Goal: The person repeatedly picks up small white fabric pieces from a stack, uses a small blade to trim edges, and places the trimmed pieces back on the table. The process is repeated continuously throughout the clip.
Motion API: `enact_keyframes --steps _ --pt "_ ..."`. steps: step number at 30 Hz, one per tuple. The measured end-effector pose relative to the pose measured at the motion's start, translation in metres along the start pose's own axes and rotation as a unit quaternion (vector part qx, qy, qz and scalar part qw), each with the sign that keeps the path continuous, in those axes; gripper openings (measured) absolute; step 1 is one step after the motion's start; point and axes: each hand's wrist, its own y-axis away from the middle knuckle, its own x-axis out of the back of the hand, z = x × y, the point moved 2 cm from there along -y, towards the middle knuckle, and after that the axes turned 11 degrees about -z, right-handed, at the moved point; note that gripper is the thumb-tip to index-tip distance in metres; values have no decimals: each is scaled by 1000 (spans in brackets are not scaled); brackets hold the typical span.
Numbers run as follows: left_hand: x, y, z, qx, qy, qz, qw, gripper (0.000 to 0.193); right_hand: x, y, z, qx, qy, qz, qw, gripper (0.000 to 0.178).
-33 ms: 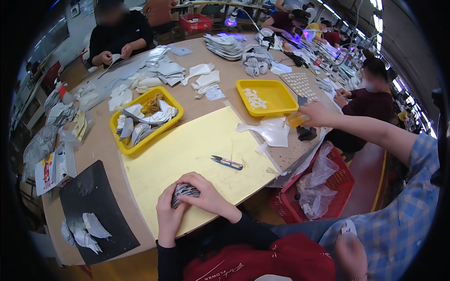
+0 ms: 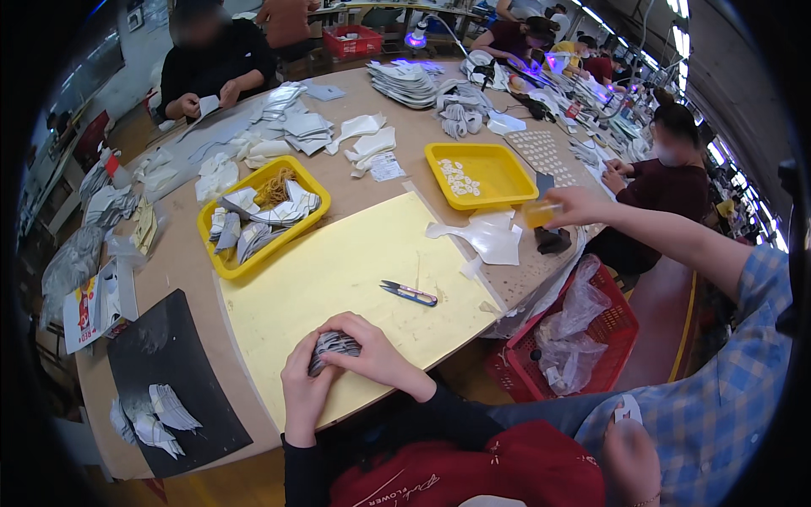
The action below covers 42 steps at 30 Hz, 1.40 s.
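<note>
On the yellow sheet (image 2: 355, 262), near its front edge, a thick stack of grey cut pieces (image 2: 335, 342) stands between my hands. My left hand (image 2: 304, 380) wraps its left side. Curled over the top and right side is my right hand (image 2: 369, 351), thumb across the front. The palms hide the lower part of the stack. A pair of blue-handled thread snips (image 2: 410, 293) lies farther off on the sheet. To the left, several small grey and white pieces (image 2: 175, 407) rest on a black mat (image 2: 160, 338).
A yellow tray (image 2: 221, 258) holds grey bundles and yellow bands; another yellow tray (image 2: 507, 179) holds white bits. At right, a plaid-sleeved co-worker's hand (image 2: 579, 205) grips a small amber object (image 2: 541, 213). Below stands a red crate (image 2: 621, 325) with plastic bags.
The plaid-sleeved co-worker's hand has shifted slightly right with the amber object. The person at the back left has turned the white piece they hold. My hands have not visibly moved.
</note>
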Motion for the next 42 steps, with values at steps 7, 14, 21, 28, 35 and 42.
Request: enact_keyframes --steps 7,14,21,28,35,42 --pt "0 -1 5 -1 -54 -32 998 61 -5 6 3 -26 25 17 999 30" --pt "-4 9 1 21 -123 -72 990 62 -10 -4 23 26 15 -24 999 24" --pt "-7 9 5 -20 -7 -70 997 63 -25 3 19 77 270 155 947 24" --pt "-13 -7 20 -8 -7 -18 1000 53 -22 23 10 97 264 223 933 14" --pt "-28 -13 17 9 -2 20 1000 45 -25 19 2 1 250 210 945 13" --pt "-28 -16 16 1 -2 16 1000 49 -17 15 31 -25 -31 143 989 16"
